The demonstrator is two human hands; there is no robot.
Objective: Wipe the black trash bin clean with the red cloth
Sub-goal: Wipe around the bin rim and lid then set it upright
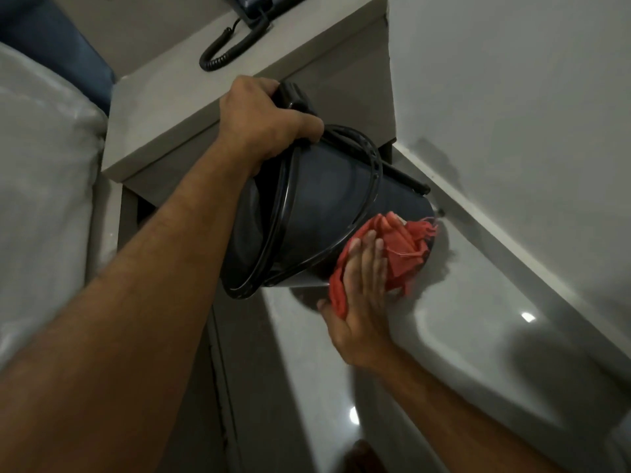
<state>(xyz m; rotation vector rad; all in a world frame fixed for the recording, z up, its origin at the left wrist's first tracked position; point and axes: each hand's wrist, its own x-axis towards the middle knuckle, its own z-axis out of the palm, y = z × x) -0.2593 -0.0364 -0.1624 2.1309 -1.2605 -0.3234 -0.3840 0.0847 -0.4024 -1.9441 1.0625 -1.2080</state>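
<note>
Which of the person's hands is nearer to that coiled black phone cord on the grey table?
Left. The left hand grips the tilted black plastic trash bin just below the coiled black phone cord; the right hand presses the crumpled red cloth lower down.

The left forearm reaches in from the lower left, bare to the wrist, and the left hand point(263, 117) is closed in a grip, knuckles up, fingers point(269, 85) curled over the top and the thumb wrapped round the near side. The right forearm comes up from the lower right. The right hand point(358, 291) is flat and spread, its back toward the camera, fingers straight and close together, thumb splayed out to the left.
</note>
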